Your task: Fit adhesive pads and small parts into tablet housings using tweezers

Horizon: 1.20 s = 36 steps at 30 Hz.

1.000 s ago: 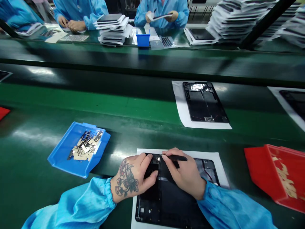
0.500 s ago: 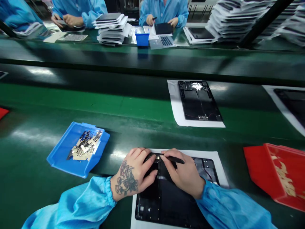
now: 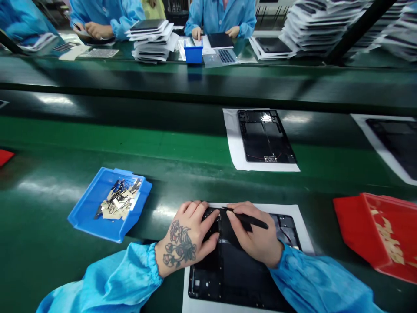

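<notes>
An opened black tablet housing (image 3: 241,274) lies on a white sheet (image 3: 301,226) in front of me. My left hand (image 3: 187,239) rests on its upper left part, with the index finger and thumb apart and touching the far edge area. My right hand (image 3: 256,234) is closed around slim black tweezers (image 3: 252,220). The tweezers' tip points left, close to my left index fingertip at the housing's top edge. Whatever small part lies under the fingertips is hidden.
A blue bin (image 3: 94,224) of small strips and cables stands left; a red bin (image 3: 355,221) with pale pieces stands right. On the green line beyond lie another opened tablet (image 3: 265,134) and one at right (image 3: 395,141). Co-workers in blue sit opposite by paper-layered stacks (image 3: 153,41).
My right hand and the tweezers have shifted slightly right. My left index finger reaches a little farther along the top edge. Tablets on the line have moved left.
</notes>
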Each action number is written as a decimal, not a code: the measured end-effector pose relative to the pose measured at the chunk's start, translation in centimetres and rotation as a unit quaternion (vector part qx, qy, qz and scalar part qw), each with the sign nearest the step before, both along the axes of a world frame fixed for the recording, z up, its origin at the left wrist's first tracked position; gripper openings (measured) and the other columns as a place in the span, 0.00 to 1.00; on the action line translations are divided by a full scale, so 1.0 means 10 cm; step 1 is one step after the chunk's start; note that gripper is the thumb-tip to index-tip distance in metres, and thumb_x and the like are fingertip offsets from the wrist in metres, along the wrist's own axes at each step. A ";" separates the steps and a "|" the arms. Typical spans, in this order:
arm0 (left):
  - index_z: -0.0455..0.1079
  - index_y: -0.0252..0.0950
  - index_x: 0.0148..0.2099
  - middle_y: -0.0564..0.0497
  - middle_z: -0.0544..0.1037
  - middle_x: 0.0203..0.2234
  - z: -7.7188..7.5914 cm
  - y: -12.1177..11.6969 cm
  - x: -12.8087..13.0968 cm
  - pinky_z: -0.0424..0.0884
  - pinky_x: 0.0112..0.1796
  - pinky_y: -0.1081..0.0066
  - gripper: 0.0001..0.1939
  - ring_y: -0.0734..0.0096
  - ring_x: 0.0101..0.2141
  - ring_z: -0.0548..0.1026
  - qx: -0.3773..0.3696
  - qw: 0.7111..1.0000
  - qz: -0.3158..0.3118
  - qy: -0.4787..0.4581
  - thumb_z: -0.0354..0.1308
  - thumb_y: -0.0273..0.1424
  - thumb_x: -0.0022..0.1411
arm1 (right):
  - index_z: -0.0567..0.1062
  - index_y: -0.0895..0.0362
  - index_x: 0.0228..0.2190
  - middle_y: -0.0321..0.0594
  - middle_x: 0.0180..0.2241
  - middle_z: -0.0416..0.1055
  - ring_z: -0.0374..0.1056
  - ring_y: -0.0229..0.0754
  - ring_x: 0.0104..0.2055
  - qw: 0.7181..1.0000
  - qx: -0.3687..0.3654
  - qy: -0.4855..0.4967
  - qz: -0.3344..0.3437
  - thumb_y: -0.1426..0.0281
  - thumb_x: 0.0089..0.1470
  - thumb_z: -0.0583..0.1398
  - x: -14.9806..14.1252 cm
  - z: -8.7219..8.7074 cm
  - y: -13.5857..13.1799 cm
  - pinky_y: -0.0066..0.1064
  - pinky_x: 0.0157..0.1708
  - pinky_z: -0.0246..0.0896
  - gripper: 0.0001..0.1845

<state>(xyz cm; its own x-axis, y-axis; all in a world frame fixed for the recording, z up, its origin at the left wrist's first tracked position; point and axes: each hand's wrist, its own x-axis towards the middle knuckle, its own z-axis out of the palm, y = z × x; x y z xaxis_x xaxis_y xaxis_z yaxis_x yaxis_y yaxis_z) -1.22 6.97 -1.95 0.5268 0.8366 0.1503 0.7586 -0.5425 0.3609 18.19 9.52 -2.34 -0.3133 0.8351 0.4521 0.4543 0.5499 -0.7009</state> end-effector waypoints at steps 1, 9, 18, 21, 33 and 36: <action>0.65 0.34 0.57 0.39 0.67 0.47 0.00 0.00 0.00 0.63 0.46 0.54 0.23 0.53 0.47 0.65 -0.005 1.000 -0.001 0.002 0.53 0.37 0.60 | 0.64 0.53 0.39 0.39 0.34 0.73 0.73 0.40 0.36 1.000 -0.005 0.006 -0.003 0.77 0.56 0.58 0.00 0.00 0.00 0.32 0.36 0.69 0.11; 0.64 0.37 0.58 0.40 0.66 0.48 0.00 0.01 -0.02 0.62 0.47 0.53 0.25 0.52 0.49 0.63 -0.041 0.999 0.006 -0.029 0.55 0.37 0.59 | 0.68 0.55 0.36 0.40 0.34 0.72 0.73 0.40 0.34 0.993 -0.086 0.023 -0.075 0.70 0.59 0.58 0.02 -0.01 0.06 0.31 0.34 0.70 0.03; 0.69 0.40 0.54 0.42 0.67 0.48 0.04 -0.01 -0.04 0.63 0.47 0.53 0.20 0.53 0.49 0.63 -0.058 0.997 0.018 -0.050 0.56 0.33 0.59 | 0.75 0.54 0.38 0.40 0.39 0.75 0.74 0.39 0.38 0.980 -0.183 0.071 -0.039 0.70 0.58 0.59 0.01 0.02 0.09 0.28 0.37 0.72 0.06; 0.70 0.41 0.53 0.42 0.67 0.47 0.05 0.00 -0.04 0.64 0.46 0.54 0.18 0.54 0.48 0.63 -0.055 0.997 0.016 -0.060 0.55 0.32 0.60 | 0.73 0.54 0.33 0.38 0.36 0.76 0.74 0.40 0.40 0.974 -0.193 0.119 -0.007 0.72 0.54 0.62 -0.01 0.03 0.08 0.31 0.41 0.71 0.03; 0.73 0.39 0.48 0.42 0.68 0.45 0.05 0.00 -0.03 0.65 0.44 0.55 0.14 0.55 0.46 0.65 -0.052 0.996 0.023 -0.069 0.54 0.32 0.60 | 0.74 0.55 0.33 0.37 0.38 0.77 0.74 0.38 0.42 0.978 -0.164 0.082 0.097 0.76 0.54 0.62 0.00 -0.05 0.08 0.30 0.44 0.70 0.05; 0.73 0.38 0.47 0.42 0.68 0.45 0.04 0.00 -0.03 0.65 0.45 0.55 0.13 0.55 0.46 0.65 -0.049 0.996 0.023 -0.073 0.55 0.32 0.60 | 0.75 0.55 0.34 0.38 0.40 0.77 0.74 0.38 0.42 0.981 -0.130 0.067 0.127 0.77 0.55 0.62 0.00 -0.03 0.08 0.30 0.45 0.69 0.05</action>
<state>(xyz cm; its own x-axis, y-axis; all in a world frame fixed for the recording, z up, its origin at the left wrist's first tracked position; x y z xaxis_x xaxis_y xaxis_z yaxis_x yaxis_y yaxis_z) -1.50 7.01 -1.51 0.4666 0.8736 0.1380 0.7173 -0.4650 0.5189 18.21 10.35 -2.64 -0.4789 0.8297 0.2867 0.2187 0.4291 -0.8764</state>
